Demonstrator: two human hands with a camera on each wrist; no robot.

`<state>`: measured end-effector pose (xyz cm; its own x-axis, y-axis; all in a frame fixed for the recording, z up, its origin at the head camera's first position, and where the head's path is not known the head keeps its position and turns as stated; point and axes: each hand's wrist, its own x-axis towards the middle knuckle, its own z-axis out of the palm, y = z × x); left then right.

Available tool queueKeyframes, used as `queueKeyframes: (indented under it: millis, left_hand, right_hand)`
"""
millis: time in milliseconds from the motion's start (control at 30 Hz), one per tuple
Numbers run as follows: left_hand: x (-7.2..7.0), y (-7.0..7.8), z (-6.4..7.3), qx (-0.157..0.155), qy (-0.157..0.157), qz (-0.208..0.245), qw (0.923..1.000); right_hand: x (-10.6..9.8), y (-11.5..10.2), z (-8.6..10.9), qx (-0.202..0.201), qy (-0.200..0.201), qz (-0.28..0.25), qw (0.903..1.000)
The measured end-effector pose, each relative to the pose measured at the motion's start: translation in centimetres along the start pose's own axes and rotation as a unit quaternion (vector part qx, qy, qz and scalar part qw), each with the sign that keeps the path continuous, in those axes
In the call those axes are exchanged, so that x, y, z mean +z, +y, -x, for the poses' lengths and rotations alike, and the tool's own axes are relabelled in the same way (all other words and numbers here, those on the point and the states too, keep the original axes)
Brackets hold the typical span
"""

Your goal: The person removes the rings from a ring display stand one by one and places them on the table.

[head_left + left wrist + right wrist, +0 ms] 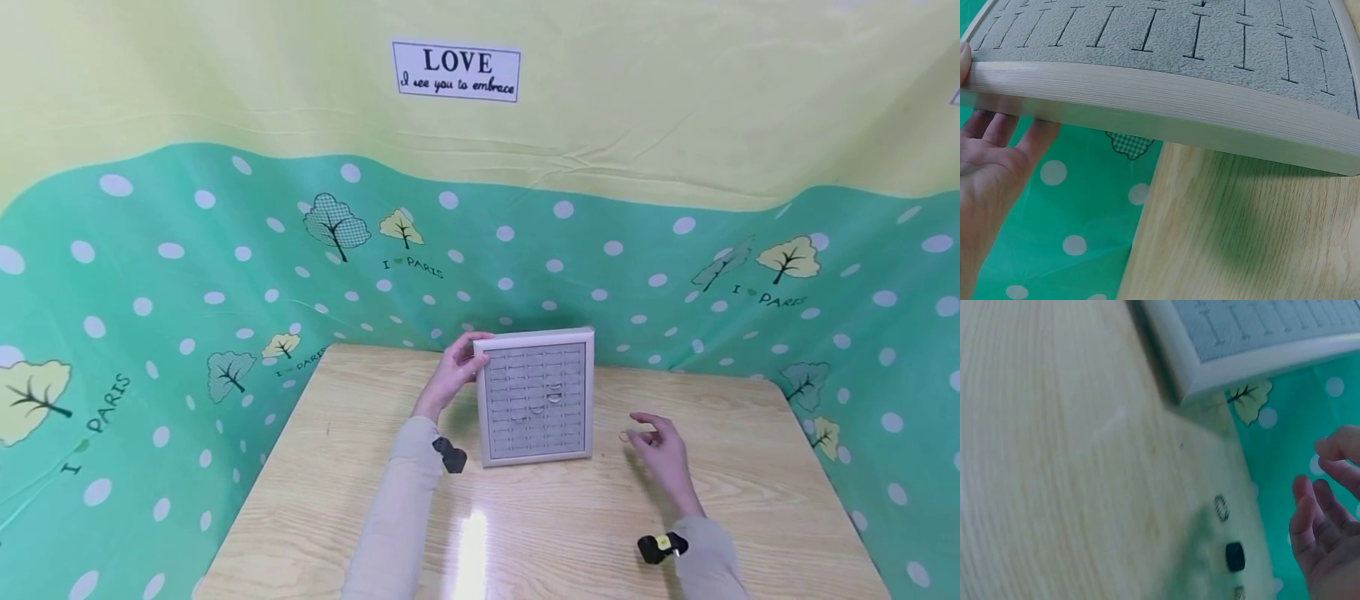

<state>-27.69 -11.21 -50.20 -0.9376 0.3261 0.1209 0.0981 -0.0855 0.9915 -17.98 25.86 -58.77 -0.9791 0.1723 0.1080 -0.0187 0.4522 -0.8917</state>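
Note:
A ring display tray [536, 396] with a pale frame and grey slotted foam is tilted up on the table. My left hand [454, 375] grips its upper left edge, thumb on the front. In the left wrist view, the fingers of the left hand [997, 144] lie behind the frame. Several rings [554, 397] sit in the foam slots right of and below the middle. To the right of the tray, my right hand [660, 454] pinches a thin gold ring [624, 436] at its fingertips. That ring does not show in the right wrist view.
In the right wrist view, a patterned ring [1221, 508], a dark ring [1235, 556] and another ring [1239, 592] lie on the wooden table [1072, 487]. A green and yellow printed cloth [525, 250] hangs behind the table and down its sides.

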Motion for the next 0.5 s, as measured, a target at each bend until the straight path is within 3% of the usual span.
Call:
queueKeyframes:
  millis: [133,500]
  left_hand:
    - [-0.2,-1.2,-0.5,0.000,0.008,-0.002,1.0000]
    - [-0.1,-1.1,-0.4,0.008,0.018,-0.010,0.9997]
  right_hand:
    - [0.4,-0.9,0.0,-0.009,-0.003,-0.008,0.9999]
    - [2.0,-2.9,-0.2,-0.043,-0.005,-0.032,0.9986]
